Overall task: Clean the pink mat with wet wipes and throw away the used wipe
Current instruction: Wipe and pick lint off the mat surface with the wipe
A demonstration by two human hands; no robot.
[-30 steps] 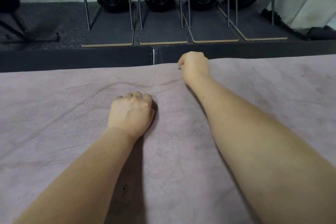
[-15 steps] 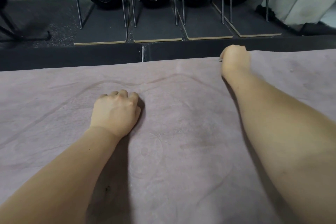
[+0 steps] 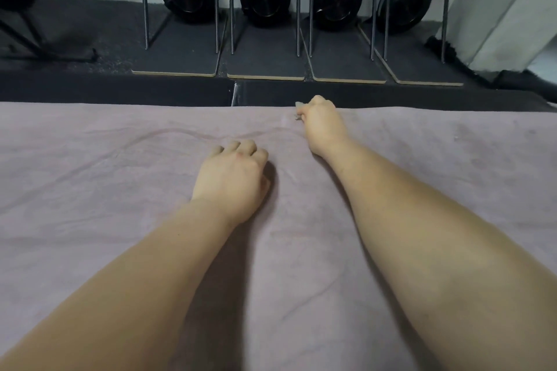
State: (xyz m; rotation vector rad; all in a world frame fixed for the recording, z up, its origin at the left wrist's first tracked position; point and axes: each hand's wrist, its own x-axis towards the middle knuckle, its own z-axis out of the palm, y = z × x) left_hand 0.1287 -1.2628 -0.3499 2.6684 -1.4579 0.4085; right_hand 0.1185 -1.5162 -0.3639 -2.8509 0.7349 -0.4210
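Wiping looks mid-way; R hand (image 3: pixel 321 122) fingers clenched on wipe (image 3: pixel 299 106) at far edge of pink mat (image 3: pixel 90 190); L hand (image 3: pixel 230 179) fisted, nothing seen inside; disposal pending.

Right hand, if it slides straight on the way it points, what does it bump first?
The right hand sits at the far edge of the mat; just past it lies the black ledge, probably first, though depth is unclear.

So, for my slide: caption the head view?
Wipe gripped in right hand at far edge of pink mat; left hand rests curled.
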